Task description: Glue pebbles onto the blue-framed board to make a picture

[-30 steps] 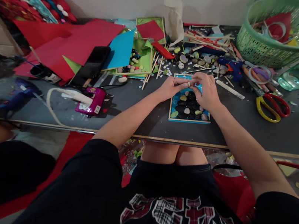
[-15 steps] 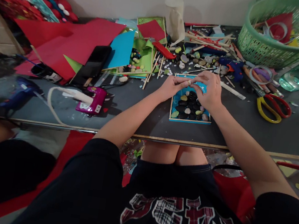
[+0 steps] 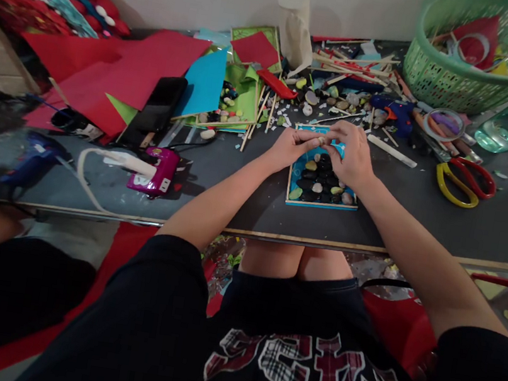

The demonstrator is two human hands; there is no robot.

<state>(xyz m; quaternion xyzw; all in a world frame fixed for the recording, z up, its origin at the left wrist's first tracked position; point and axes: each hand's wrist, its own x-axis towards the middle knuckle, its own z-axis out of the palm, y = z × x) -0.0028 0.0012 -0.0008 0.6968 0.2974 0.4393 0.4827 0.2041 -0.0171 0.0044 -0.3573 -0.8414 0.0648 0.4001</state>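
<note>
Both my hands meet over the far half of a blue panel [image 3: 295, 174] edged with thin wooden sticks. Black pebbles [image 3: 305, 184] fill its near part, with several pale and yellow-green pebbles [image 3: 295, 193] among them. My left hand [image 3: 291, 148] pinches a small pale pebble [image 3: 321, 141] between thumb and forefinger. From the other side, the fingertips of my right hand [image 3: 352, 154] close on the same pebble. My fingers cover much of it, and my hands hide part of the panel's upper area.
Red-and-yellow scissors [image 3: 465, 182], a blue glue gun [image 3: 399, 115] and a green basket [image 3: 442, 78] are to the right. Loose pebbles and sticks lie behind. A purple power socket [image 3: 156, 171] with its white cord, a phone [image 3: 166, 101] and coloured paper [image 3: 159, 58] are left. Another person sits at far left.
Both hands keep hold of the small pebble in nearly the same place. The whole view has shifted very slightly; nothing on the table has visibly moved.
</note>
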